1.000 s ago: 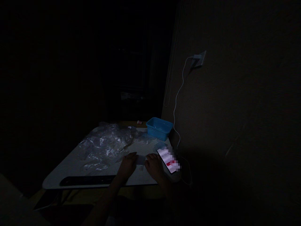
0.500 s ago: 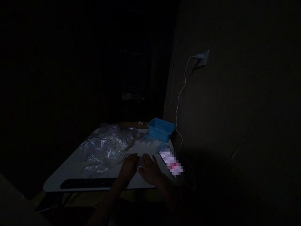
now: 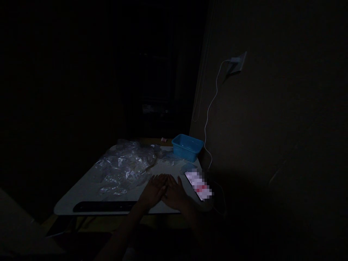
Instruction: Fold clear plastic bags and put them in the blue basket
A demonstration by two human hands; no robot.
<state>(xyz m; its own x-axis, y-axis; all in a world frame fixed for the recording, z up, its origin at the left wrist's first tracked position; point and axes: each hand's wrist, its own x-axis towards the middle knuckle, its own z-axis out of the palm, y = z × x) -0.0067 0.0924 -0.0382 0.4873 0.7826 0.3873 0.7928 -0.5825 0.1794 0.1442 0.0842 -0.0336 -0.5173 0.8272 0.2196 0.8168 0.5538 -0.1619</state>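
Observation:
In the dim head view my left hand (image 3: 153, 190) and my right hand (image 3: 174, 192) rest side by side over the front of a white table (image 3: 67, 195), touching or overlapping at the thumbs. The fingers of both look stretched out and point away from me. Whether a thin plastic piece lies under them is hidden. Left of and beyond my left hand spreads a crumpled heap of clear plastic bags (image 3: 127, 163). A phone (image 3: 198, 184) with a lit, blurred screen lies to the right of my right hand.
A blue plastic basket (image 3: 187, 146) stands at the table's back right corner. A black slotted strip (image 3: 106, 206) runs along the front edge. From a wall socket (image 3: 236, 63) hangs a white cable (image 3: 208, 112). A small pale spool-like object (image 3: 163, 139) sits behind the table.
My hands have come together; a gap with a small clear plastic piece showed between them before and is now covered. The view has shifted slightly.

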